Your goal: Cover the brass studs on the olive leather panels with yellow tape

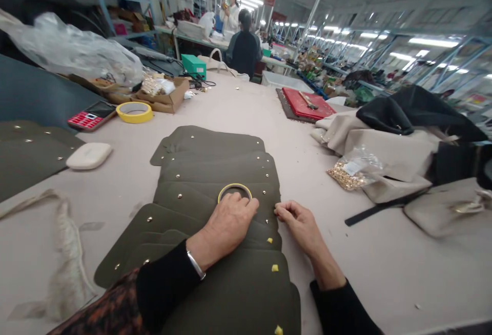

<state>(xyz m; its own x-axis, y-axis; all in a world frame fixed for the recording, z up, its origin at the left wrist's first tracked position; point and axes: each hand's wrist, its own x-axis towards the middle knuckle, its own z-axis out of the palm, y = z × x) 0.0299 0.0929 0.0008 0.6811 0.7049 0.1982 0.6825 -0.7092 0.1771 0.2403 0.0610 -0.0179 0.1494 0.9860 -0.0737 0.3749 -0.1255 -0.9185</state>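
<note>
Overlapping dark olive panels [215, 145] with small metal studs lie down the middle of the table. My left hand [226, 222] rests over them, its fingers wrapped round a thin yellow tape roll [235, 186]. Near the panels' right edge is my right hand [300, 222], thumb and forefinger pinched together; whatever is between them is too small to make out. Small yellow tape pieces, one of them a square bit [274, 268], stick along the right side of the panels.
On the pale table [315, 171], a yellow tape roll [134, 112], red phone [92, 115] and white case [89, 156] sit left. A red pad [303, 103] with a hammer lies back right, near beige bags [388, 150] and bagged studs [349, 171]. Two people are beyond.
</note>
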